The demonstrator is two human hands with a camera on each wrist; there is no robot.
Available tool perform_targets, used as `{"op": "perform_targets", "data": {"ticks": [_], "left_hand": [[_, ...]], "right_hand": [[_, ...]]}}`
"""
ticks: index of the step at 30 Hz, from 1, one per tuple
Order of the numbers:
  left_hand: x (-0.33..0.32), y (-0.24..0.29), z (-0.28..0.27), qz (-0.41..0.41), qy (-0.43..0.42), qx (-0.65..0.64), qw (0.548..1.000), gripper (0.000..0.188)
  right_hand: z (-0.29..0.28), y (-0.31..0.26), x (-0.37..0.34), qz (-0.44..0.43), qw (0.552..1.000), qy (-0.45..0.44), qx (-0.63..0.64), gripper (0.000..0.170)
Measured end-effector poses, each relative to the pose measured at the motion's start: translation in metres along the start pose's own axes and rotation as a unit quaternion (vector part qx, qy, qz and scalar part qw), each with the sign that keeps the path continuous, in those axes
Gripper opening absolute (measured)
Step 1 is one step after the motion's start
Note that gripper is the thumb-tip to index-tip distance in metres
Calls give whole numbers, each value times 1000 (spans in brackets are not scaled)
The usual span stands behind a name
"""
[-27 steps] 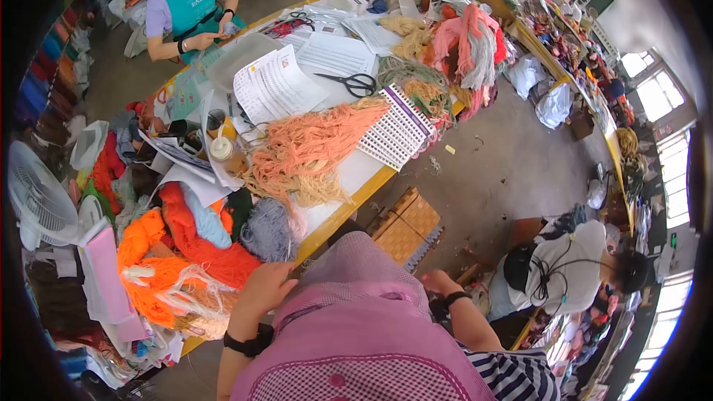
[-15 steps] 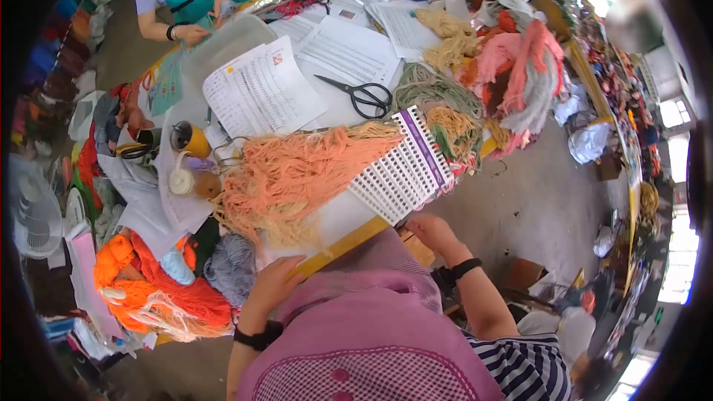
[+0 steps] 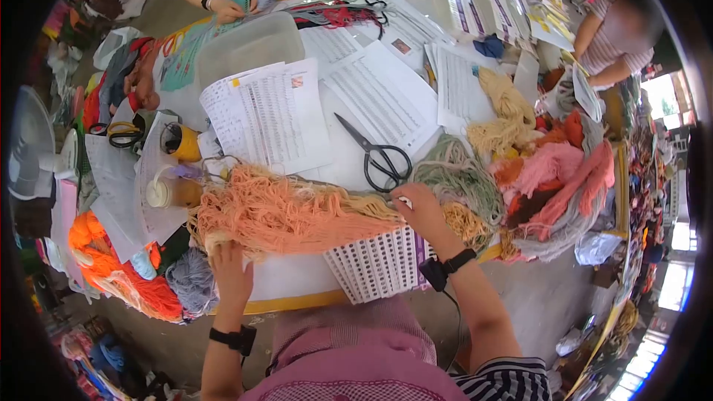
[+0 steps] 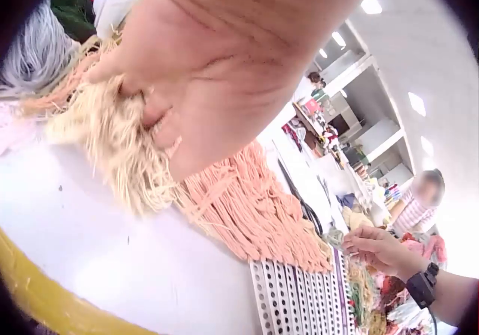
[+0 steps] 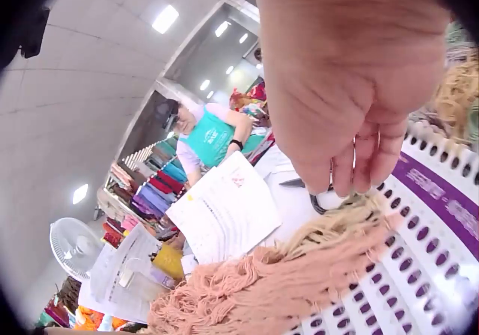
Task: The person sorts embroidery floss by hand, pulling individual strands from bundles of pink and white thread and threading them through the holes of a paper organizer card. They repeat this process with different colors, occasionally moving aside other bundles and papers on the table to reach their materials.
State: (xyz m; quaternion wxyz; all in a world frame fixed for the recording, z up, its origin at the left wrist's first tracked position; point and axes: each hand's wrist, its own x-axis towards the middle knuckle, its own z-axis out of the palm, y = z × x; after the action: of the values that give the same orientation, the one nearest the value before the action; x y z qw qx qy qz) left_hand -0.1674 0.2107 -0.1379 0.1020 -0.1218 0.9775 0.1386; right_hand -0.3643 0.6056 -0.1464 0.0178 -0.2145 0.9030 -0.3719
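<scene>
Plainly, the left hand (image 3: 232,271) grips cream yarn (image 4: 123,152); I cannot tell whether the right hand (image 3: 423,213), partly hiding scissors (image 3: 367,145), pinches anything.

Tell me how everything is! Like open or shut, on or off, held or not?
Black scissors: lying down, blades closed.
Peach yarn: loose, spread across the table.
Holed white cards: fanned out, partly under the peach yarn.
Cream yarn: gripped by the left hand.
Fan: upright; can't tell if it's on.
Ceiling lights: glowing.
</scene>
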Motion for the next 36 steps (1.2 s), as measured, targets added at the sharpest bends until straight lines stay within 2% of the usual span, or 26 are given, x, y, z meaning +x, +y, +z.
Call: {"op": "perform_targets", "data": {"ticks": [1, 2, 4, 6, 8, 9, 10, 12, 13, 17, 18, 20, 27, 31, 36], "left_hand": [[6, 4, -9, -3, 58, 9, 998, 46], [10, 8, -9, -13, 60, 5, 998, 46], [12, 14, -12, -4, 130, 42, 991, 46], [4, 17, -8, -20, 141, 58, 988, 46], [-9, 12, 12, 30, 136, -5, 990, 45], [-13, 10, 18, 22, 139, -2, 990, 45], [-16, 7, 25, 48, 143, 31, 988, 44], [-23, -3, 42, 69, 149, 60, 985, 44], [-27, -12, 54, 71, 144, 66, 985, 43], [-30, -35, 79, 44, 142, 50, 988, 36], [-29, -37, 82, 42, 147, 49, 987, 36], [-30, -39, 83, 30, 105, 37, 993, 35], [-34, -43, 92, 48, 111, 32, 992, 40], [-36, -42, 94, 49, 115, 33, 992, 41], [-38, -42, 96, 65, 121, 42, 990, 48]], "right_hand": [[-4, 0, 19, -4, 1000, -9, 0, 14], [-3, 6, 32, -11, 1000, -17, -1, 14], [2, 19, 59, -63, 996, -7, -55, 15], [24, 12, 74, -77, 996, -19, -46, 20], [41, -2, 86, -157, 987, -30, -31, 22], [54, -6, 91, -147, 983, -104, -29, 35], [66, -19, 96, -153, 982, -106, -26, 35], [84, -45, 104, -218, 959, -152, -99, 52], [94, -40, 106, -218, 946, -204, -126, 61], [106, -25, 110, -228, 917, -233, -230, 58], [105, -20, 112, -233, 916, -231, -232, 58], [101, -15, 114, -238, 917, -243, -210, 58], [95, -4, 115, -263, 911, -258, -184, 60], [91, -14, 106, -276, 905, -255, -201, 63], [92, -40, 73, -314, 884, -294, -186, 68]]}}
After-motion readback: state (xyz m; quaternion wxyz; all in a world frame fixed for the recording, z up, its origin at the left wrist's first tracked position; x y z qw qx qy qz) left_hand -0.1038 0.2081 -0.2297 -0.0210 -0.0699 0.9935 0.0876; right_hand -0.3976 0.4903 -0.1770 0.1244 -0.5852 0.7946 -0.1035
